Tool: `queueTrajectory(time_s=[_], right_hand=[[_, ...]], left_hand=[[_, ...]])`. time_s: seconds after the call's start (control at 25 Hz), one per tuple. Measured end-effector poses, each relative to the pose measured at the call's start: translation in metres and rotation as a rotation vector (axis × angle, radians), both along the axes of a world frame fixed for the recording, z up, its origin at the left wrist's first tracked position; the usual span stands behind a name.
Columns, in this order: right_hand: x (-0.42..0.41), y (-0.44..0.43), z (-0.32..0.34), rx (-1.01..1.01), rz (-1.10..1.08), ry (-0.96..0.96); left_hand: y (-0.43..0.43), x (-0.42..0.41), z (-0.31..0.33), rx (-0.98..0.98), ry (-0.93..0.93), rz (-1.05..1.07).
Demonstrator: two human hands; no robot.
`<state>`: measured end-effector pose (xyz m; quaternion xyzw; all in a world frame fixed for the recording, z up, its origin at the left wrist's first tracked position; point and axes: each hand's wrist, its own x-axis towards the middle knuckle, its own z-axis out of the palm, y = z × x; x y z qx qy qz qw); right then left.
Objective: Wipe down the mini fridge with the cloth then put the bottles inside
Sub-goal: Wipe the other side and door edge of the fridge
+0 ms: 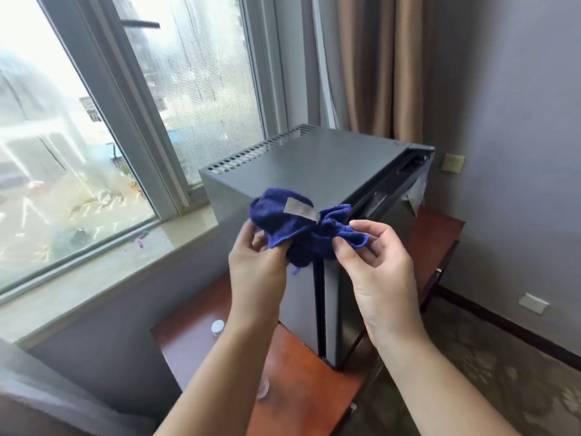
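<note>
A dark grey mini fridge (314, 158) stands on a reddish wooden table (301, 382), with its door closed and vent slots along the back of its top. In front of its near corner I hold a bunched blue cloth (283, 221) with a grey label. My left hand (256, 262) grips the cloth's left part from below. My right hand (374, 262) pinches its right end between thumb and fingers. A white bottle cap (217, 326) shows on the table beside my left forearm, and a second clear bottle top (262, 390) sits nearer; the bottles' bodies are mostly hidden.
A large window (94, 121) with a stone sill (94, 265) runs along the left. Brown curtains (377, 64) hang behind the fridge. A grey wall (518, 121) with sockets is at right, over patterned carpet (490, 372). A grey sofa edge (47, 401) is at bottom left.
</note>
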<state>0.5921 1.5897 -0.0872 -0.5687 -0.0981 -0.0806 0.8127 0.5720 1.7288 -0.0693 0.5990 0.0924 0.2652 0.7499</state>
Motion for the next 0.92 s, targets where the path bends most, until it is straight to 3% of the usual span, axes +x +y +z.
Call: queueTrajectory(time_s=[0.12, 0.2, 0.28, 0.4, 0.48, 0.56, 0.68, 0.92], right_hand=[[0.011, -0.003, 0.016, -0.214, -0.095, -0.106], [0.021, -0.007, 0.018, -0.432, -0.17, -0.148], [0.029, -0.007, 0.017, -0.641, -0.161, -0.249], [0.047, 0.001, 0.028, -0.929, -0.034, -0.351], [0.067, 0.006, 0.043, -1.15, 0.039, -0.381], [0.087, 0.012, 0.057, -1.342, 0.109, -0.362], [0.113, 0.03, 0.071, -1.334, 0.205, -0.289], [0.151, 0.083, 0.082, -1.329, 0.209, -0.253]], left_hand=[[0.019, 0.025, 0.022, 0.516, -0.059, 0.122], [0.026, 0.048, 0.03, 0.88, 0.056, 0.097], [0.026, 0.061, 0.034, 1.048, 0.163, 0.002], [0.033, 0.069, 0.035, 1.087, 0.11, 0.009], [0.044, 0.075, 0.032, 1.025, 0.06, 0.01], [0.059, 0.081, 0.025, 0.909, 0.045, -0.121], [0.072, 0.085, 0.023, 0.823, 0.071, -0.368], [0.119, 0.117, 0.026, 1.033, 0.153, -0.278]])
